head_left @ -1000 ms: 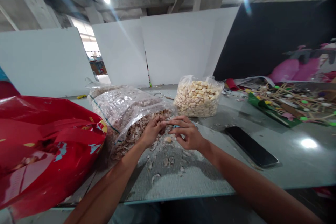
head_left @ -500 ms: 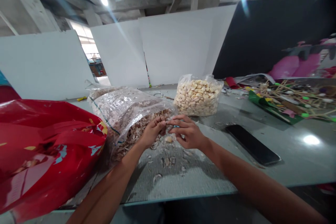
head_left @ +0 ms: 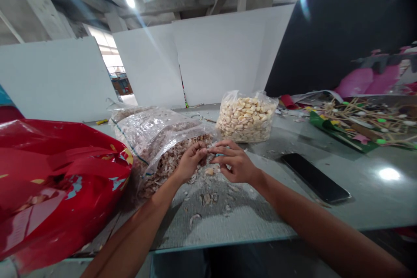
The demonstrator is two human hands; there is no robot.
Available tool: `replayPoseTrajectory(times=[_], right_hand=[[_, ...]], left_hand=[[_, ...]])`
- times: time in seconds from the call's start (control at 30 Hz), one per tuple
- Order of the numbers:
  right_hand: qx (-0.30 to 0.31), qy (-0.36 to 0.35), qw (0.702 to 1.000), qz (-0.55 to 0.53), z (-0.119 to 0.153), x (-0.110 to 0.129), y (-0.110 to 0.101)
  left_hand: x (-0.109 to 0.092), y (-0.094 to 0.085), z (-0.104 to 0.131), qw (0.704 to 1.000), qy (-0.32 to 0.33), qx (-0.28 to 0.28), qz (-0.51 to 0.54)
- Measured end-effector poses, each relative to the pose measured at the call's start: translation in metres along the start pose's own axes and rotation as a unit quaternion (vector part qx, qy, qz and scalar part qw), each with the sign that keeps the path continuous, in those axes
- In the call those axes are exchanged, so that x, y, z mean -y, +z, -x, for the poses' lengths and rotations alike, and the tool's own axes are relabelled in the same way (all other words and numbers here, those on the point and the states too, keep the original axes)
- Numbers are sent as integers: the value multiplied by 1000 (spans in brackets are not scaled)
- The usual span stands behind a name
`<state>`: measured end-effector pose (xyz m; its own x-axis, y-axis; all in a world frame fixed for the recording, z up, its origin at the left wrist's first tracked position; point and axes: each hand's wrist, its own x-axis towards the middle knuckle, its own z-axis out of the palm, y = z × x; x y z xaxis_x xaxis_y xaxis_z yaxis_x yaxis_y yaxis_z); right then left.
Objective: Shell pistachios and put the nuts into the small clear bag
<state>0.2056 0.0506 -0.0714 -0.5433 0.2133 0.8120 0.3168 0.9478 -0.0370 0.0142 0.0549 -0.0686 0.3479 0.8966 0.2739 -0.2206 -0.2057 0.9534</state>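
Observation:
My left hand [head_left: 192,161] is closed in a pinch beside the mouth of a clear plastic bag full of brown husks [head_left: 176,152]. Fingertip to fingertip with it, my right hand [head_left: 233,163] has its fingers bent inward. Whatever the two hands hold between them is too small and hidden to name. A bit of light blue shows at the right fingers. Just below the hands, a pale peeled kernel [head_left: 209,171] lies on the table [head_left: 234,221] among loose husk scraps [head_left: 208,199]. Behind the right hand stands a clear bag of pale kernels [head_left: 246,119].
A large red plastic bag [head_left: 74,156], its mouth open, fills the left side. To the right lies a black phone [head_left: 314,177]. Farther right are thin sticks with coloured tips [head_left: 365,119] and pink spray bottles [head_left: 368,79]. White panels [head_left: 228,56] close off the back.
Both hands stay in nearly the same place, with only slight finger movement. The view has shifted very slightly.

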Motion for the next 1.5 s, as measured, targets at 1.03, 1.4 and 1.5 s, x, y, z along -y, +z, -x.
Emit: replayPoseTrajectory(times=[1.03, 1.4, 1.5], right_hand=[[28, 4, 999, 40, -1, -5, -2], [-29, 214, 930, -297, -5, 0, 7], [-68, 277, 828, -483, -4, 2, 15]], left_hand=[[8, -4, -4, 985, 42, -98, -134], [4, -6, -2, 992, 12, -115, -47], [8, -1, 0, 998, -15, -61, 13]])
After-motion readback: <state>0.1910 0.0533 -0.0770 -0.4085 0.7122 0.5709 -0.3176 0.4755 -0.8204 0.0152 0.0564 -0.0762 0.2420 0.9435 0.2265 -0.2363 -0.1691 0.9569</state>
